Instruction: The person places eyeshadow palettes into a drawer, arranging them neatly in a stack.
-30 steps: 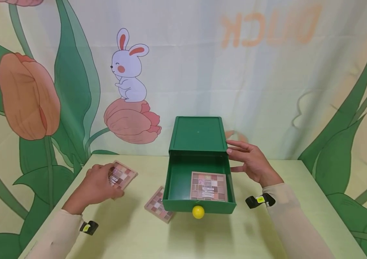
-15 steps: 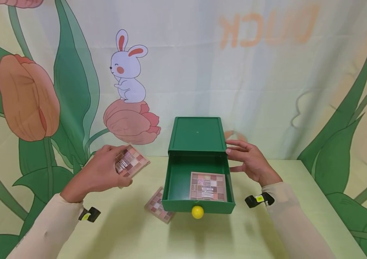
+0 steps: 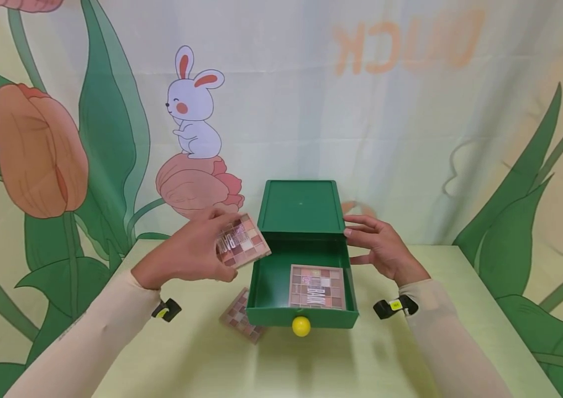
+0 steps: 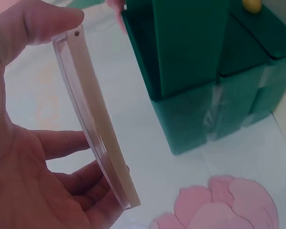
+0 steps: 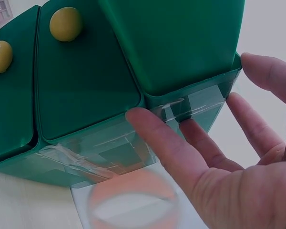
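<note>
Between thumb and fingers, my left hand (image 3: pixel 187 246) grips an eyeshadow palette (image 3: pixel 243 243), held tilted in the air by the left side of the pulled-out top drawer (image 3: pixel 273 317). Its thin edge faces the left wrist view. A second palette (image 3: pixel 317 287) lies flat inside the drawer. On the table, partly hidden under the drawer's left corner, is a third palette (image 3: pixel 241 316). My right hand (image 3: pixel 385 249) rests its spread fingers against the right side of the green cabinet (image 3: pixel 301 207); the right wrist view shows fingertips touching its taped side.
A yellow knob (image 3: pixel 301 326) sticks out from the drawer front. Two closed drawers with yellow knobs (image 5: pixel 66 24) sit below the open one. Behind the pale green table (image 3: pixel 201 354) hangs a printed curtain (image 3: pixel 281 110) with tulips and a rabbit.
My left hand has lifted its palette from the table's left side and carried it right, up to the drawer. The right hand stays on the cabinet.
</note>
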The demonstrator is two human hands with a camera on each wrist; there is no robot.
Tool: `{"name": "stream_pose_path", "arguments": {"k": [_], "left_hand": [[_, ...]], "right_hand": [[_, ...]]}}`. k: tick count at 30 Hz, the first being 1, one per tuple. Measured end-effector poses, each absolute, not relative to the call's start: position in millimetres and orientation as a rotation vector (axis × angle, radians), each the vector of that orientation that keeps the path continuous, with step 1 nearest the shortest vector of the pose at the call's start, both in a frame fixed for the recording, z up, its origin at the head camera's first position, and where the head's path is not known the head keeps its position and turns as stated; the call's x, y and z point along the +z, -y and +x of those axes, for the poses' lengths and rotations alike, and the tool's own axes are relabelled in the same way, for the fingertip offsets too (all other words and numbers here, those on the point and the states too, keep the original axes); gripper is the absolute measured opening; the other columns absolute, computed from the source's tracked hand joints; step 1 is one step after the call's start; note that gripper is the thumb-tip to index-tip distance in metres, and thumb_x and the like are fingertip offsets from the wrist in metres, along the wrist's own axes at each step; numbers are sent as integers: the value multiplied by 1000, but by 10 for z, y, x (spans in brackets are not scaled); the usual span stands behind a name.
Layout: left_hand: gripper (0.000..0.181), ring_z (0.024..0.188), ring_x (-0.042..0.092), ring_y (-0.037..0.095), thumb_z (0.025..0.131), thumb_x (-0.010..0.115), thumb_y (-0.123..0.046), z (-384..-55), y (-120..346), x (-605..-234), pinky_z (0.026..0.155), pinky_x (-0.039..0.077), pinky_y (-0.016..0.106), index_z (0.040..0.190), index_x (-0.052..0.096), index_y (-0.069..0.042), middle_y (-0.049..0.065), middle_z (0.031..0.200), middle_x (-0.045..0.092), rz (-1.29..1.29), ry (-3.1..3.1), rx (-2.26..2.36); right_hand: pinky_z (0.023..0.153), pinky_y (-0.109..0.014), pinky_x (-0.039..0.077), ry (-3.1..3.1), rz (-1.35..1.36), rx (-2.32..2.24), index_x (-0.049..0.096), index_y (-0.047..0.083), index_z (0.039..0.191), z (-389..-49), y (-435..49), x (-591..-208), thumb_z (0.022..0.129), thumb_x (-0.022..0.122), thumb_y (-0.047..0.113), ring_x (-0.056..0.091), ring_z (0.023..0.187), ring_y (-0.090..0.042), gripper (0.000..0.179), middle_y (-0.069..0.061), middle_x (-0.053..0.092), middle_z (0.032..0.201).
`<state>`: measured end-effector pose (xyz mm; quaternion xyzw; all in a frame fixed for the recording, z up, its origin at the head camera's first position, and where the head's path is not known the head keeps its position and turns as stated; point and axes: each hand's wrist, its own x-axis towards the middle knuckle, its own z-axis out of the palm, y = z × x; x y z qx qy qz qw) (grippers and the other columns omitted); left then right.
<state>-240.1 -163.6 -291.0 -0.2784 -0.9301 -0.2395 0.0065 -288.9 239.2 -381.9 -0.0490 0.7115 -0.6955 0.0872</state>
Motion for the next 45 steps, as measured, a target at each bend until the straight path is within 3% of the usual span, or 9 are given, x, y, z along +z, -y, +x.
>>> {"name": "stream_pose_path", "arguments": {"k": [6,18,28,45], "left_hand": [[106,121,47,24,66,91,-30,-2422,1355,-2853,75,63,27,160,46,-10,8,139,52,-964,2937,-711],[107,127,45,21,68,95,-28,-2483,987,-2907,84,63,28,162,44,-13,7,148,47,-1106,3032,-657],[102,128,44,20,71,92,-29,-2491,786,-2991,89,61,29,160,46,-11,8,148,48,-1274,3030,-624],[103,130,42,18,73,93,-32,-2530,501,-3121,96,59,34,162,43,-19,5,150,48,-1368,3105,-493]], "right_hand": [[101,-71,53,-2117,-135,-2074,56,18,152,-2896,-2403,-3831,102,72,35,55,139,-46,56,-17,51,156],[102,-70,54,-2122,-145,-2067,54,18,154,-2875,-2394,-3796,102,71,34,53,141,-47,57,-18,50,158],[102,-72,52,-2109,-126,-2081,54,18,153,-2895,-2409,-3829,102,71,33,51,142,-48,56,-18,50,158],[103,-71,52,-2094,-137,-2080,52,17,155,-2870,-2407,-3817,103,71,33,50,144,-48,58,-19,48,158]]}}
